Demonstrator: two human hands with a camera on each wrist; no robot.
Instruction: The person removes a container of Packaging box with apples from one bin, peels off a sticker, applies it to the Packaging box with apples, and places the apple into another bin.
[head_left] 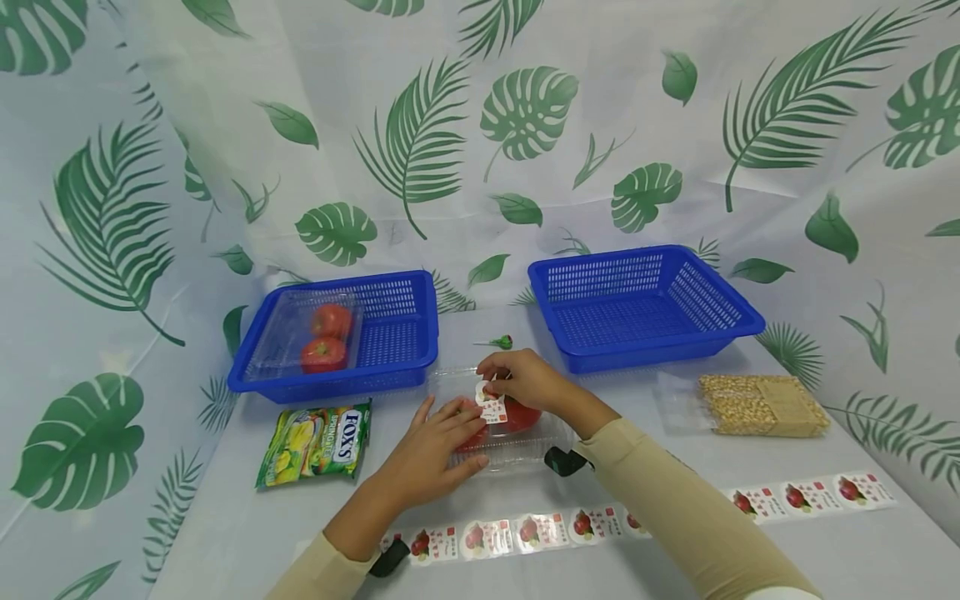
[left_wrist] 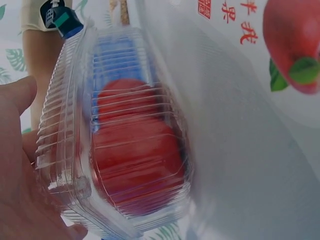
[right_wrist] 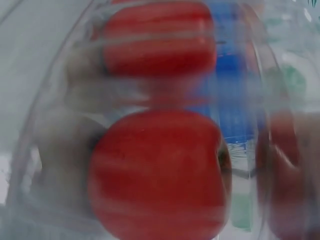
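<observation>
A clear plastic clamshell box (head_left: 510, 457) with red tomatoes (head_left: 522, 418) inside lies in front of me, its lid down. On the lid is a white sticker label (head_left: 492, 410) with a red fruit print. My right hand (head_left: 531, 382) pinches the label's far end between thumb and curled fingers. Straight and spread, the fingers of my left hand (head_left: 423, 454) rest on the box's left side and touch the label's near edge. The left wrist view shows the ribbed box wall (left_wrist: 65, 145) beside that hand. Through the plastic, the right wrist view shows a blurred tomato (right_wrist: 160, 175).
A blue basket (head_left: 386, 379) at the left holds another clamshell of tomatoes (head_left: 325, 354). Another blue basket (head_left: 652, 354) stands at the right. Around lie a Fox's candy bag (head_left: 315, 442), a lollipop (head_left: 501, 342), a bag of yellow kernels (head_left: 750, 406) and a strip of labels (head_left: 487, 539).
</observation>
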